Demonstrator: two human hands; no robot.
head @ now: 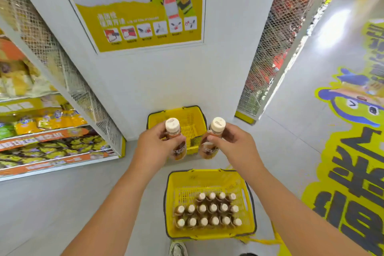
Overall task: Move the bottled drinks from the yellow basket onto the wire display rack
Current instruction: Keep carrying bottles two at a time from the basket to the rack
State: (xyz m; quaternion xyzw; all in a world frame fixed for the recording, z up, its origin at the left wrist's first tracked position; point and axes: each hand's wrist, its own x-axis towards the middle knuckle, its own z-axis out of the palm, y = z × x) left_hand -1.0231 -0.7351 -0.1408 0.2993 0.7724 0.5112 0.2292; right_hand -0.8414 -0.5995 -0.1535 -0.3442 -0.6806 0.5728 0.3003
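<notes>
A grey tiled floor (62, 203) fills the lower part of the frame, with a big yellow cartoon floor sticker (353, 151) along the right edge. A white pillar (176, 81) stands in the centre and carries a yellow poster with a cartoon figure (145, 6) at the top. At the left of the frame there are white wire-mesh shelves with yellow snack bags (45, 127), and at the upper right a white mesh rack with red goods (286, 37).

Near the bottom centre, a yellow plastic basket with dark handles (209, 178) stands on the floor. Inside it, brown bottled drinks with white caps (207, 209) stand upright in three rows, close together. A second yellow plastic basket (193, 118) stands higher in the frame, at the foot of the pillar; no bottles are visible in it.

In the middle of the frame, above the far basket, the left hand (153, 143) grips one brown bottle with a white cap (175, 139), its fingers curled around the neck and body. The right hand (232, 141) grips another brown bottle with a white cap (212, 139) in the same way. Both bottles are roughly upright and apart from each other.
</notes>
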